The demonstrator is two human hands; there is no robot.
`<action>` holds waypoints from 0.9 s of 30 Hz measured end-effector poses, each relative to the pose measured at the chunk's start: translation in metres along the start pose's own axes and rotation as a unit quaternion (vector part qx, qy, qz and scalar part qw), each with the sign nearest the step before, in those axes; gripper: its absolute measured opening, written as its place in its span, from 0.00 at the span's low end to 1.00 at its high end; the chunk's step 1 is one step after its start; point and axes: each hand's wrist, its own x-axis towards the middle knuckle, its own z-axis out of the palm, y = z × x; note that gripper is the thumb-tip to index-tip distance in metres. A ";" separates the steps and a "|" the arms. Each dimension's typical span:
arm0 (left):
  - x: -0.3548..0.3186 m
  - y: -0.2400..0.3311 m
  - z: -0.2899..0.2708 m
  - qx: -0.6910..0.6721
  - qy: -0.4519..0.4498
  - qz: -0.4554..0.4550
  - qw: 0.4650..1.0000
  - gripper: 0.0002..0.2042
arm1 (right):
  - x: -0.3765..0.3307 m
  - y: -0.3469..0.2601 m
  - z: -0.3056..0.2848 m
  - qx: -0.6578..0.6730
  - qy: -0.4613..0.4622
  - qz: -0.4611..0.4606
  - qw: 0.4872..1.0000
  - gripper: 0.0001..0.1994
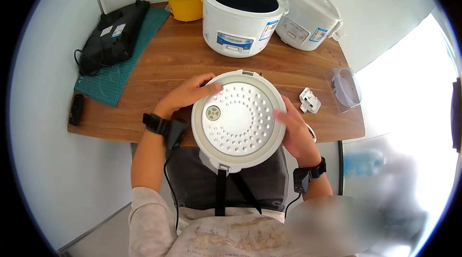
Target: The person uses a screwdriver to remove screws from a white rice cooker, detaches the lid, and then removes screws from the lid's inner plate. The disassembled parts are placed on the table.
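Left hand (pixel 191 91) grasped the round white lid (pixel 237 122) at ten o'clock, right hand (pixel 295 131) at three. Level, balanced support seemed advisable.

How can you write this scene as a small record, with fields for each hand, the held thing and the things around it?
Left hand: grips the rim of the round white lid, thumb over its edge
Right hand: holds the opposite side
Lid face: inner side toward the camera, dimpled, with a round vent left of centre
Table back, left to right: covered yellow pot, open white cooker, closed white cooker
Table left: black device on green mat
Table right: small white part, clear plastic container
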 end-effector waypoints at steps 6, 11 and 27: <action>-0.005 0.007 0.003 -0.034 0.039 0.005 0.999 0.23 | 0.012 0.016 -0.003 -0.045 0.004 -0.065 0.997 0.33; -0.013 0.014 0.006 0.008 0.014 0.071 0.997 0.38 | 0.017 0.009 -0.006 0.005 0.021 -0.070 0.997 0.31; -0.012 0.015 0.010 -0.029 0.050 0.091 0.994 0.40 | 0.029 0.005 0.004 -0.018 0.036 -0.129 0.991 0.30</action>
